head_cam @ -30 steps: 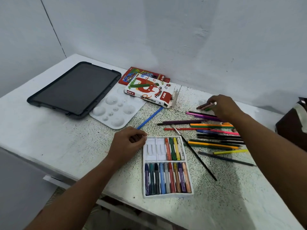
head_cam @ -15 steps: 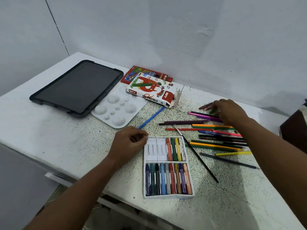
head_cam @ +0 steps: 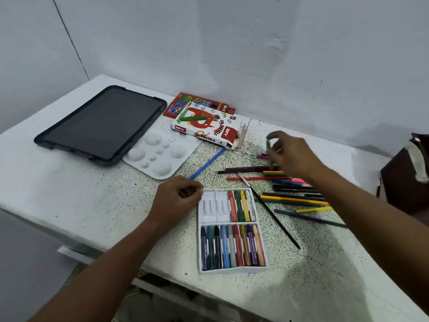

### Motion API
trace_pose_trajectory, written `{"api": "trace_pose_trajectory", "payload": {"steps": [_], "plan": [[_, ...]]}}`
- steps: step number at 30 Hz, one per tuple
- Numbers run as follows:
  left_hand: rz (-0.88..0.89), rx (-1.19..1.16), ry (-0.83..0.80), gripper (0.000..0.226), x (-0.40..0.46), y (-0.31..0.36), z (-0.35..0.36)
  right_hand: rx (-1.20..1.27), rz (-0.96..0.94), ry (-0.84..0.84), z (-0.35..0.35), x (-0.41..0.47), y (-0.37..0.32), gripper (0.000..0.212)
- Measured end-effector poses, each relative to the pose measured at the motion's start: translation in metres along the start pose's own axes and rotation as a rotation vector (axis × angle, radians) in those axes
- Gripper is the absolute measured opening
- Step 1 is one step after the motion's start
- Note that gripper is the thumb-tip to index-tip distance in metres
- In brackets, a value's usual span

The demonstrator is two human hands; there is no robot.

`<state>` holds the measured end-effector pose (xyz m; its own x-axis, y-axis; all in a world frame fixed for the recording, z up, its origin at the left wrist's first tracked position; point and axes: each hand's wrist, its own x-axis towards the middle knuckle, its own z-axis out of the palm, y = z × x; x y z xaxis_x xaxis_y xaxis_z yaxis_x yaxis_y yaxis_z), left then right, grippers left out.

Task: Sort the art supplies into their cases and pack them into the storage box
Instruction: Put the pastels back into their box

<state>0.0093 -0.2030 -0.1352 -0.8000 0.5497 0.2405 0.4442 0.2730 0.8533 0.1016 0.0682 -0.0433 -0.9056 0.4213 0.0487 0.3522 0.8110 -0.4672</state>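
right hand [head_cam: 293,156]: had lifted off the pencils, pinching a green crayon [head_cam: 268,147]
left hand [head_cam: 177,199]: stayed curled beside white pastel tray [head_cam: 210,271]
carton [head_cam: 209,127]: "diy oil pastels"

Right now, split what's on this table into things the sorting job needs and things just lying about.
For the job:
- pastel tray
- green pastel, pinched by right hand
- left hand at the tray
- oil pastels box
- loose pencils
- paintbrush

Lying about:
- tablet
- brown bag

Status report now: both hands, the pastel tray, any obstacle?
Left hand curled at pastel tray corner. Right hand, blurred, pinches green pastel above pencils. Black paintbrush lies beside tray.
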Motion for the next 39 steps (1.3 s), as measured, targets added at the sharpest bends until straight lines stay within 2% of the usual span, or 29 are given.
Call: {"api": "trace_pose_trajectory", "payload": {"steps": [4, 7, 12, 20, 25, 30, 39], "plan": [[-0.012, -0.013, 0.001, 0.014, -0.001, 0.001, 0.0, 0.103, -0.005, -0.308, 0.018, -0.04, -0.058, 0.031], [0.004, 0.004, -0.009, 0.013, -0.001, 0.001, -0.001, 0.056, -0.008, -0.418, 0.033, -0.055, -0.081, 0.035], [0.024, 0.006, -0.002, 0.012, -0.002, 0.002, -0.002, -0.09, 0.024, -0.369, 0.049, -0.062, -0.092, 0.03], [0.029, 0.013, 0.01, 0.013, -0.002, 0.003, 0.0, -0.177, 0.038, -0.281, 0.059, -0.065, -0.091, 0.025], [0.023, 0.003, 0.002, 0.012, -0.002, 0.003, -0.001, -0.179, 0.014, -0.283, 0.052, -0.07, -0.09, 0.03], [0.012, -0.004, 0.0, 0.012, -0.002, 0.003, -0.001, -0.174, -0.027, -0.361, 0.044, -0.078, -0.087, 0.035], [0.018, 0.007, -0.003, 0.013, -0.002, 0.002, -0.001, -0.121, -0.046, -0.3, 0.048, -0.083, -0.085, 0.033]]}}
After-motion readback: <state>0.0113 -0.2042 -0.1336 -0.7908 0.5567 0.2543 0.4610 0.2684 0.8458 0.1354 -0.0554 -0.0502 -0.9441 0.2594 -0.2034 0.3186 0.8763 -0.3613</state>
